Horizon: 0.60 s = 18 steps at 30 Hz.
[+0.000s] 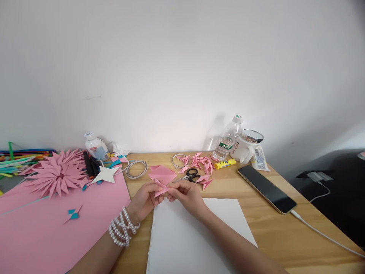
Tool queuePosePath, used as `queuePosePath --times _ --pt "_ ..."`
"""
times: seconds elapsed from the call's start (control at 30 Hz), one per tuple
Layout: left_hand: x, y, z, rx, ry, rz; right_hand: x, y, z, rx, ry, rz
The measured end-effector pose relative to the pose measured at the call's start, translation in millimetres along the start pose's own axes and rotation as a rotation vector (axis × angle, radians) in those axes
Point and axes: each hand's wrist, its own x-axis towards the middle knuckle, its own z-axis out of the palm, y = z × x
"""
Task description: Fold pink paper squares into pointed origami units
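Note:
Between my two hands is a small folded piece of pink paper (160,188), held above the far edge of a white sheet (196,228). My left hand (145,199), with pearl-like bracelets (122,230) at its wrist, pinches the piece's left side. The fingertips of my right hand (186,194) close on its right side. Just behind lie flat pink paper squares (162,173) and black-handled scissors (191,176). Several folded pink paper pieces (196,160) are scattered beyond the scissors, and another folded piece (204,182) lies nearer.
Pink card (94,236) covers the table's left side, with a spiky pink paper ornament (59,171) on it. A yellow glue stick (225,164), a water bottle (228,139) and a white mug (242,150) stand or lie at back right. A charging phone (266,188) is at right.

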Motion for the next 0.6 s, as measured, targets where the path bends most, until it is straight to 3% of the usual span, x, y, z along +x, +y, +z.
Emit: queuePosePath --times 0.1,0.27,0.4,0.6 --pt "-0.3 -1.5 -1.7 0.098 -0.026 0.039 1.5 -1.2 -2.1 0.334 -0.077 0.29" --pt "-1.8 -4.8 1.0 0.213 -0.068 0.087 1.7 -1.4 -6.8 0.428 -0.155 0.518" --pt "-2.2 -6.2 2.1 0.259 -0.087 0.115 1.8 -0.6 -8.5 0.432 -0.166 0.571" --pt "-2.2 -5.8 2.7 0.305 -0.057 0.125 2.8 0.9 -8.3 0.343 -0.18 0.491"
